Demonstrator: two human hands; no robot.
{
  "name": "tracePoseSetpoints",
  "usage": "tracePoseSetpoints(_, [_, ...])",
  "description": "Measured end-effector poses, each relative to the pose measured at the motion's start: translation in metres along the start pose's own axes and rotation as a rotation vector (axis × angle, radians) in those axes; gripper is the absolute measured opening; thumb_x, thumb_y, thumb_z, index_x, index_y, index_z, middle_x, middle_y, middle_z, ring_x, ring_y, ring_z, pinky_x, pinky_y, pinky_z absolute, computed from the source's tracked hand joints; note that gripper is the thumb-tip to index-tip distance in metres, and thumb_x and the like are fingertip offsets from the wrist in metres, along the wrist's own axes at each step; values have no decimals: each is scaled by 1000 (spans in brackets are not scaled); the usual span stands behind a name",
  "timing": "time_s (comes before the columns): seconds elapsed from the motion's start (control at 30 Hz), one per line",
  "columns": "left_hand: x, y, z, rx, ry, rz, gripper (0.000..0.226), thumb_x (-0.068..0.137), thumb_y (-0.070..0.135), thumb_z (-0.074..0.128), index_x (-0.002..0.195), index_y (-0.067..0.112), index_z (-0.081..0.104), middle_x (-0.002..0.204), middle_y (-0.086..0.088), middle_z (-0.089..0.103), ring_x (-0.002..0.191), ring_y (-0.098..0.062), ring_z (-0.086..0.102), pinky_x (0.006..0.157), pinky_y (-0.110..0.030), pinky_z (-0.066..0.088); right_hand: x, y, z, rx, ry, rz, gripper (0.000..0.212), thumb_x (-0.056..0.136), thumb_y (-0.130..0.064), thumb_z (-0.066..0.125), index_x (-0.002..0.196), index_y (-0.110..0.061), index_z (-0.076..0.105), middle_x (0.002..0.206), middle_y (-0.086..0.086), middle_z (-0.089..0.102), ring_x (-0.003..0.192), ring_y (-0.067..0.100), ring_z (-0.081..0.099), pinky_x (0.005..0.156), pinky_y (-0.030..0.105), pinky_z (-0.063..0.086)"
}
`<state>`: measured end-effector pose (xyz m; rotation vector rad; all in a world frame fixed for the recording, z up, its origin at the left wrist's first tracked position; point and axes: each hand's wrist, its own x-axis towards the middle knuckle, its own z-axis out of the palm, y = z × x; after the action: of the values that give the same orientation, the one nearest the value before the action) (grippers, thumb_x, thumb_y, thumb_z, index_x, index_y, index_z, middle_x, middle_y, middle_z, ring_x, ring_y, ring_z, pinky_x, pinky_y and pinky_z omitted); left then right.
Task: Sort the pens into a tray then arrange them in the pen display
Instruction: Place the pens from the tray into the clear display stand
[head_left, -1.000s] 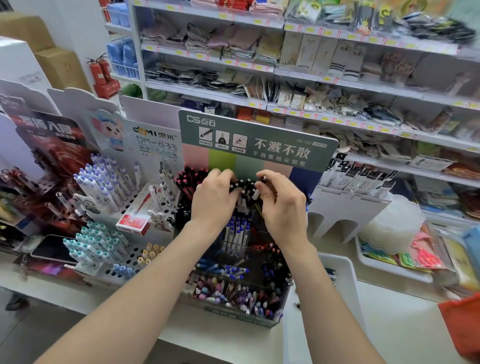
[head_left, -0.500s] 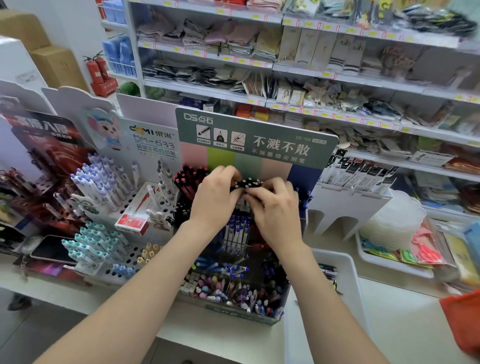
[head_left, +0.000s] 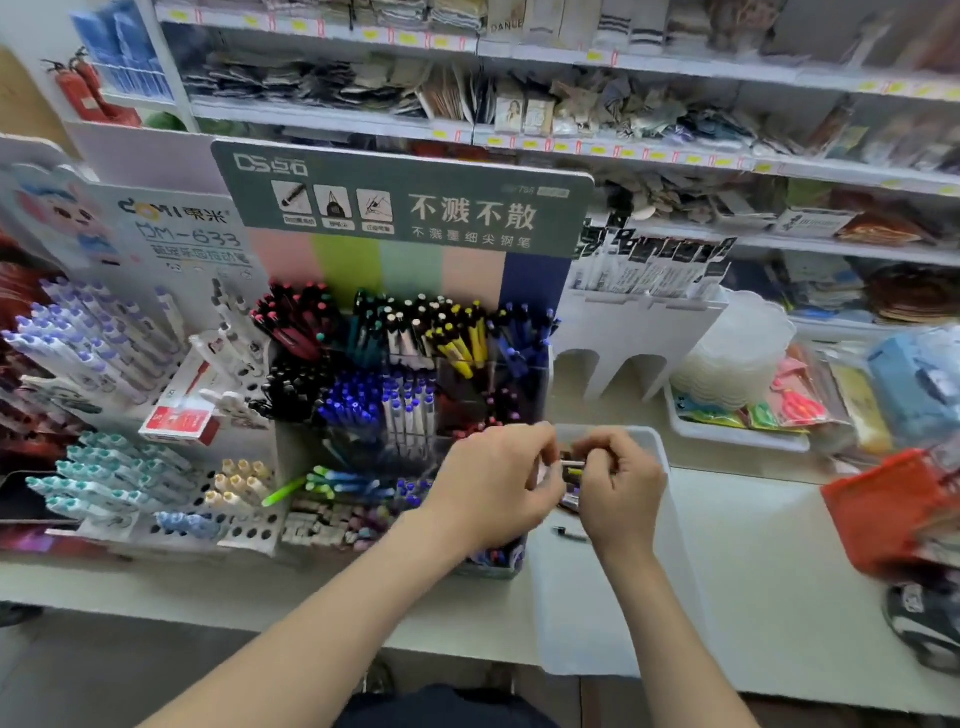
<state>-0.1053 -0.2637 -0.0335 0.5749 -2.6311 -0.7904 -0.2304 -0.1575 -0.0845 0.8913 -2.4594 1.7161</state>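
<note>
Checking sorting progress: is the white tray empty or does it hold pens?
Not empty: a dark pen lies on the white tray floor, below the pens pinched between left hand and right hand.

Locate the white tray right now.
Head view, right of centre: white tray on the counter, right beside the pen display, under the right hand, left hand at its left edge.

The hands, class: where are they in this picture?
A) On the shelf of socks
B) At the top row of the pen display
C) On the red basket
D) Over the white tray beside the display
D: the left hand and right hand meet above the white tray, just right of the pen display, gripping a few pens between them.
</note>
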Motion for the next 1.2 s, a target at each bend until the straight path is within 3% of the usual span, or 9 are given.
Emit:
tracePoseSetpoints(0.17, [14,8,73,128,-489,81,15,97,19,53,105,16,64,108,-5,66,100,-29,63,84,-46,54,-6,110,-19,-392,-386,222,30,89,-4,56,108,-14,77,97,-4,74,95,20,67,79,33,50])
tracePoseSetpoints(0.4, [7,-3,154,354,-766,-3,24,102,15,48,122,6,57,128,-20,49,106,-40,54,84,-43,44,-18,195,-23,-708,-568,315,37,101,-18,59,134,-2,52,137,20,52,123,39,53,101,44,45])
tracePoseSetpoints(0.53, [0,-9,182,502,-874,-40,28,102,12,45,128,5,53,131,-20,45,104,-35,47,86,-43,47,-18,210,-16,-890,-665,250,50,103,-23,60,144,-2,41,138,19,50,118,39,56,93,44,49])
tracePoseSetpoints(0.63, [0,-11,194,585,-894,-26,34,104,16,45,136,6,50,135,-19,46,119,-37,49,83,-39,36,-14,215,-15,-905,-667,202,50,94,-1,52,143,-5,44,129,19,56,109,40,60,85,45,49])
tracePoseSetpoints(0.83, [5,-23,216,661,-856,-25,42,103,20,47,143,10,45,139,-17,47,123,-37,50,100,-43,42,-14,229,-16,-842,-575,28,43,75,-2,63,117,-6,61,118,21,55,104,46,57,81,47,47])
tracePoseSetpoints(0.9, [7,-24,224,707,-844,-36,44,101,21,51,143,10,46,139,-16,47,125,-37,50,104,-44,41,-13,236,-16,-822,-666,-29,78,74,-26,69,148,-10,49,150,28,41,136,49,43,108,53,42])
tracePoseSetpoints(0.97, [9,-25,230,784,-818,-40,48,100,24,53,145,9,46,141,-17,46,129,-37,48,113,-48,35,-10,241,-16,-838,-841,-56,107,77,-49,62,169,-18,17,173,25,5,161,43,8,128,57,16])
tracePoseSetpoints(1.07, [14,-26,234,876,-766,-34,47,99,25,53,142,8,49,142,-19,47,128,-39,47,116,-52,31,5,249,-11,-868,-924,-75,120,78,-57,61,170,-23,-7,175,18,-18,163,38,-12,130,58,2])
tracePoseSetpoints(1.2, [16,-23,234,817,-707,-83,42,98,18,52,138,6,50,142,-20,45,123,-39,48,108,-44,39,33,248,2,-921,-943,-135,122,79,-57,68,169,-28,-9,177,10,-11,163,36,-12,129,61,-2])
